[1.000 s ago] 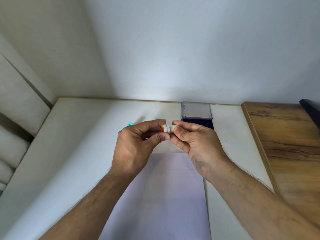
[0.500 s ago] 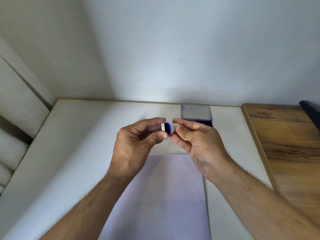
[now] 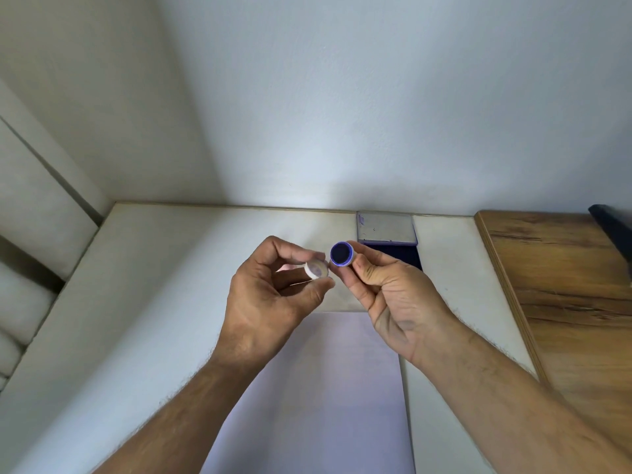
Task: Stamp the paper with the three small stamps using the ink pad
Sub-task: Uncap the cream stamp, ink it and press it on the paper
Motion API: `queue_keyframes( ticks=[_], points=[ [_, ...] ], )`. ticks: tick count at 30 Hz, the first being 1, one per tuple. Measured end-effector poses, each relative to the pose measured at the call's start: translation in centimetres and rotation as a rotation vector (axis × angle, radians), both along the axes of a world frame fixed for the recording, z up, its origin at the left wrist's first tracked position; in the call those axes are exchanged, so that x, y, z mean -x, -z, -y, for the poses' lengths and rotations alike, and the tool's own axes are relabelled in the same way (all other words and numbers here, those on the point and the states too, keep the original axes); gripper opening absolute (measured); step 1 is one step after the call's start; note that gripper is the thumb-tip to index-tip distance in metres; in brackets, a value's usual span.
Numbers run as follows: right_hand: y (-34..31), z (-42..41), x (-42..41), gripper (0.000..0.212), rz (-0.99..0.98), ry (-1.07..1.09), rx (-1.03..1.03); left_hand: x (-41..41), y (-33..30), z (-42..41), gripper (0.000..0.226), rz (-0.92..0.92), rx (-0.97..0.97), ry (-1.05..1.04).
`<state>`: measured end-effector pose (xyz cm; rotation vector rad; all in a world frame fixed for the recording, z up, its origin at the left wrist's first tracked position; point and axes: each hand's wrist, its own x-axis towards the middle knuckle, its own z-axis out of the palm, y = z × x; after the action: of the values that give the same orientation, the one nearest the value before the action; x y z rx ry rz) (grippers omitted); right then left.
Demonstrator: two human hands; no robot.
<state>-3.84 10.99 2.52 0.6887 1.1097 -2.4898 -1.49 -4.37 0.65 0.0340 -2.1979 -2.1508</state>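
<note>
While the big white tabletop (image 3: 154,302) sits by the wall, the paper (image 3: 314,388) lies at its near edge. An open ink pad (image 3: 388,234) rests at the far edge. Above the paper, the left hand (image 3: 270,302) pinches a small white cap (image 3: 316,269). Just beside it, the right hand (image 3: 386,295) pinches a small stamp (image 3: 342,254), blue face showing.

A single head-worn wide-angle view looks forward and down from above onto the off-white tabletop (image 3: 164,302), close over both raised hands, facing the plain white wall (image 3: 342,97) at the table's far edge
</note>
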Motion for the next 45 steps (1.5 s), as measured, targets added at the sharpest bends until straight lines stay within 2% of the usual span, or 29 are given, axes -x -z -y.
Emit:
queue_keyframes(
  ticks=[5,10,13,16,20,24,35,45],
  points=[
    [0.3,-0.2,0.1,0.018,0.015,0.037,-0.087,-0.8,0.8,-0.4,0.040,-0.126,0.377,-0.047],
    [0.4,-0.6,0.4,0.019,0.014,0.102,-0.149,-1.0,1.2,-0.8,0.039,-0.130,0.548,-0.058],
    [0.7,-0.7,0.4,0.018,0.014,0.126,-0.193,-1.1,1.4,-0.9,0.033,-0.044,0.639,-0.059],
    [0.8,-0.8,0.5,0.017,0.012,0.146,-0.227,-0.9,1.9,-1.3,0.029,0.021,0.680,-0.051],
    [0.9,-0.9,0.4,0.017,-0.011,0.158,-0.265,-0.3,2.1,-1.6,0.025,0.005,0.760,-0.038],
    [0.9,-1.0,0.4,0.017,-0.027,0.163,-0.283,0.3,2.5,-1.5,0.029,-0.069,0.808,-0.057],
    [1.3,-1.2,0.6,0.017,-0.057,0.164,-0.327,1.1,3.0,-2.0,0.040,-0.011,1.015,0.007],
    [1.5,-1.6,0.8,0.015,-0.075,0.199,-0.360,0.4,2.1,-2.5,0.025,-0.023,0.955,-0.069]
  ],
)
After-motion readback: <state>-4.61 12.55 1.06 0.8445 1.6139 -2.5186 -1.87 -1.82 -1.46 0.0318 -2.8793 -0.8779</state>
